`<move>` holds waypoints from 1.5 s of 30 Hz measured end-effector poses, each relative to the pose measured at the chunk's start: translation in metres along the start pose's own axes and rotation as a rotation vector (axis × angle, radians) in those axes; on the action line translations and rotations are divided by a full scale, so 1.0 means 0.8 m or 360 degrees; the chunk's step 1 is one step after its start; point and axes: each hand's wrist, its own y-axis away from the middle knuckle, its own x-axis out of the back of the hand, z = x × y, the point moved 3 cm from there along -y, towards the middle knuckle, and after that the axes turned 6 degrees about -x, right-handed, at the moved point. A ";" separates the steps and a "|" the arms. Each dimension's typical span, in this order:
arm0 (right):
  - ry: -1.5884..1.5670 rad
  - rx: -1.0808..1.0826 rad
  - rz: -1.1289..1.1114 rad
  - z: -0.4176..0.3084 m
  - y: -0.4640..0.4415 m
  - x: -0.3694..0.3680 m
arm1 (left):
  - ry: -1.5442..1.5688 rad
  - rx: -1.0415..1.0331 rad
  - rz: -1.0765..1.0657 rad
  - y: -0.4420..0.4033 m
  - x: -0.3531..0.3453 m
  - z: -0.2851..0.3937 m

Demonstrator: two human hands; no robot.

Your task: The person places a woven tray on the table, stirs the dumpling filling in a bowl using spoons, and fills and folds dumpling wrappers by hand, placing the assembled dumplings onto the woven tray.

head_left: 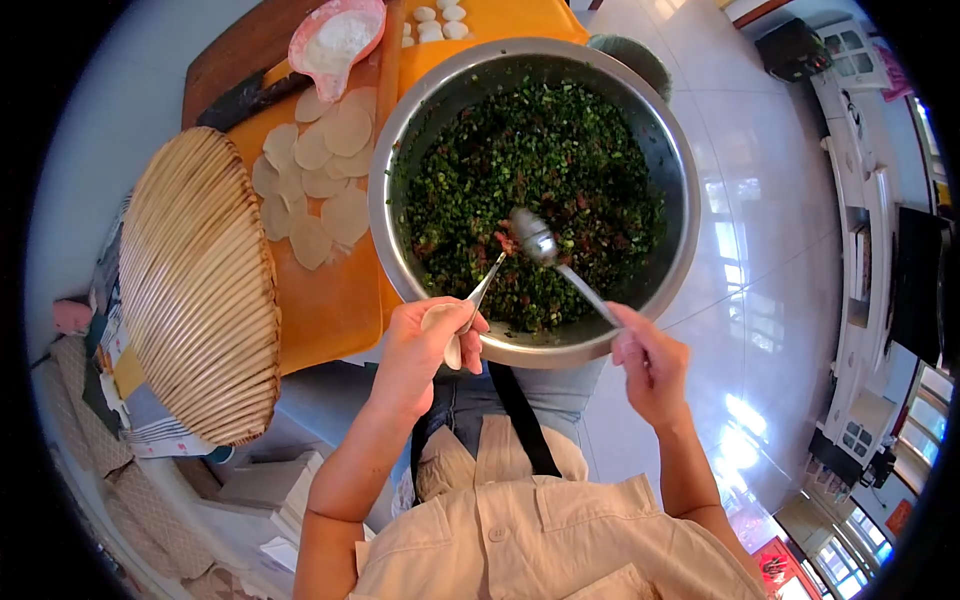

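Observation:
A large steel bowl [687, 190] holds a chopped green filling [540, 140] with reddish bits. My left hand [437, 345], at the bowl's near left rim, is closed on a slim metal utensil [487, 280] whose tip is over the filling. A pale dough wrapper [453, 352] is also in that hand. My right hand [652, 365], at the near right rim, grips the handle of a metal spoon [535, 237]. The spoon's bowl is at the filling, close to the utensil's tip. Left of the bowl, flat round wrappers [312, 240] lie overlapping on an orange board.
The orange board [315, 320] extends along the bowl's left side. A ribbed woven tray [200, 290] is farther left. Behind are a pink dish of white powder [340, 40], a dark-handled tool [250, 98] and small dough pieces [440, 20]. White cabinets stand far right.

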 end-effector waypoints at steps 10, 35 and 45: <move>-0.0053 -0.0002 0.0031 -0.008 -0.007 0.005 | -0.0037 0.0023 -0.0079 0.003 0.003 -0.003; -0.0192 0.0006 -0.0260 -0.015 0.010 -0.021 | -0.0119 0.0036 -0.0152 0.001 0.003 -0.010; 0.0141 -0.0038 -0.0025 -0.009 -0.003 0.002 | -0.0113 0.0016 -0.0131 0.003 0.005 -0.006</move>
